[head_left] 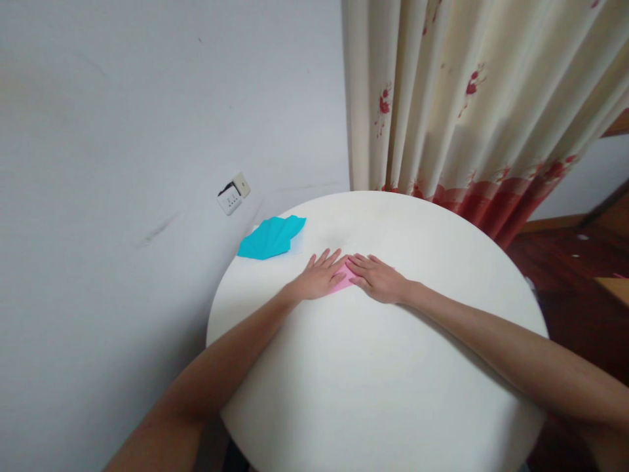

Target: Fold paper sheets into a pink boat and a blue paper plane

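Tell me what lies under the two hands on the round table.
A pink paper lies flat under the left hand and right hand, on the white table. Only a small strip shows between them; its full shape and folds are covered.

We note a round white table [373, 367]. A folded teal paper fan [272, 237] lies near its far left edge. Wall socket [234, 194] behind. Cream curtain [472, 98] with red flowers hangs beyond; wooden floor [565, 262] right.

Nothing readable anywhere here: no words, labels, brands or numbers on the pink paper [341, 278] under the hands, nor on the blue folded paper [271, 238] beyond the left hand.
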`<state>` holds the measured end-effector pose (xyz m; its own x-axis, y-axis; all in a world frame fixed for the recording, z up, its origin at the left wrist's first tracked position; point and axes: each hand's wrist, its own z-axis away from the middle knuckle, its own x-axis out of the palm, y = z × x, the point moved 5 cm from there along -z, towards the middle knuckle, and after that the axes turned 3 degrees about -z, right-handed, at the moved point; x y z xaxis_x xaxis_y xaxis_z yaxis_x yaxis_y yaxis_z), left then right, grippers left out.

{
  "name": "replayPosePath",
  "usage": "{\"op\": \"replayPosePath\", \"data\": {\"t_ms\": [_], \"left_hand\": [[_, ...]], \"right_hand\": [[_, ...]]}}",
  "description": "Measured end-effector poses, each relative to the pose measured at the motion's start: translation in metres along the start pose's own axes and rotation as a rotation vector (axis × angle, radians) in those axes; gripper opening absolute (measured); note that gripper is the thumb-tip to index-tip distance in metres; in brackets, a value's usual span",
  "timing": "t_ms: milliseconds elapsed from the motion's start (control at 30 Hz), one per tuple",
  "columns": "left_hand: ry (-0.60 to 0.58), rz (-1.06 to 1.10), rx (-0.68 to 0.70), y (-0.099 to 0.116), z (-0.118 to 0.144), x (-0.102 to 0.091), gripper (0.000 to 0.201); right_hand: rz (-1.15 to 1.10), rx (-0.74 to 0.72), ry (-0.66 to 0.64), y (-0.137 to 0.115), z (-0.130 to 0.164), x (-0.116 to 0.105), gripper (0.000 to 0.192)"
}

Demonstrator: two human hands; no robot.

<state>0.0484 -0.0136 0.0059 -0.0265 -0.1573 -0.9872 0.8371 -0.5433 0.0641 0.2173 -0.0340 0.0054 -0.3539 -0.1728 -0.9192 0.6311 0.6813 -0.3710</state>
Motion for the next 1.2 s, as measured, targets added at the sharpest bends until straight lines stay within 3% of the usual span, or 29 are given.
{"op": "replayPosePath", "data": {"t_ms": [500, 767, 933, 1200], "left_hand": [[-0.122, 0.069, 0.191, -0.018, 0.024, -0.014, 0.048], [-0.124, 0.141, 0.211, -0.020, 0.024, -0.023, 0.044], [-0.038, 0.225, 0.239, -0.019, 0.019, -0.027, 0.044], [0.313, 0.186, 0.072, -0.002, 0.010, -0.020, 0.048]], "right_hand": [[0.147, 0.083, 0.014, 0.004, 0.001, -0.001, 0.062], [0.224, 0.212, 0.053, 0.014, 0.002, -0.008, 0.062], [0.227, 0.279, 0.077, 0.024, 0.002, -0.008, 0.064], [0.200, 0.311, 0.096, 0.032, 0.002, -0.004, 0.069]]}}
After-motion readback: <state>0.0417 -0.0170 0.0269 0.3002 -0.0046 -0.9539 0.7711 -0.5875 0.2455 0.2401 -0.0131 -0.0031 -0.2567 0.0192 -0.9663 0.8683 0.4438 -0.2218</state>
